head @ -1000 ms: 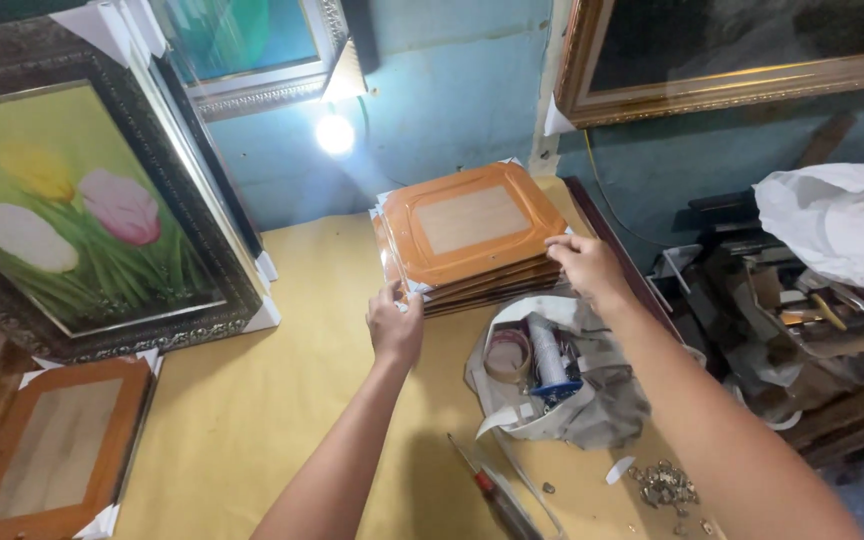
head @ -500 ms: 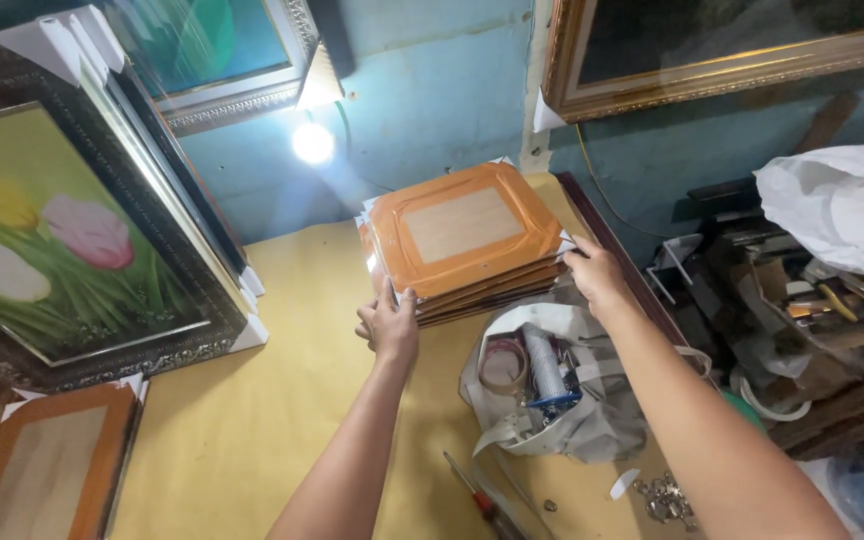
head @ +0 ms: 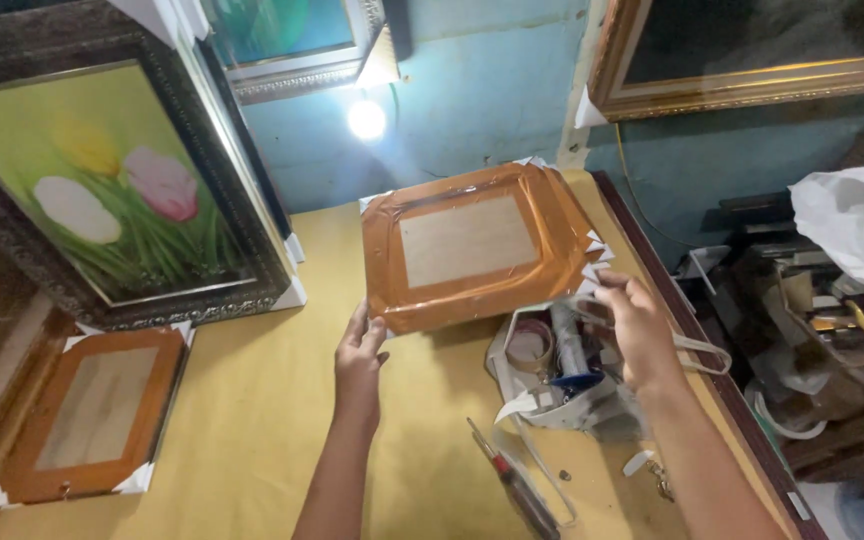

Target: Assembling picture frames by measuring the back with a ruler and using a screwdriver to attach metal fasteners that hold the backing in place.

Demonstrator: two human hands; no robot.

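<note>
on the yellow table (head: 252, 400), left hand (head: 360, 350) fingers clamped on wrapped frame stack (head: 467, 250) edge, right hand (head: 637, 325) fingers clamped likewise

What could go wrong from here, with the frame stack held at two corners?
1. The wrapped frame stack is gripped only at its near corners by the left hand and right hand; the slick wrap may let frames slide apart.
2. The open bag of tape rolls sits right under the right hand and could get knocked.
</note>
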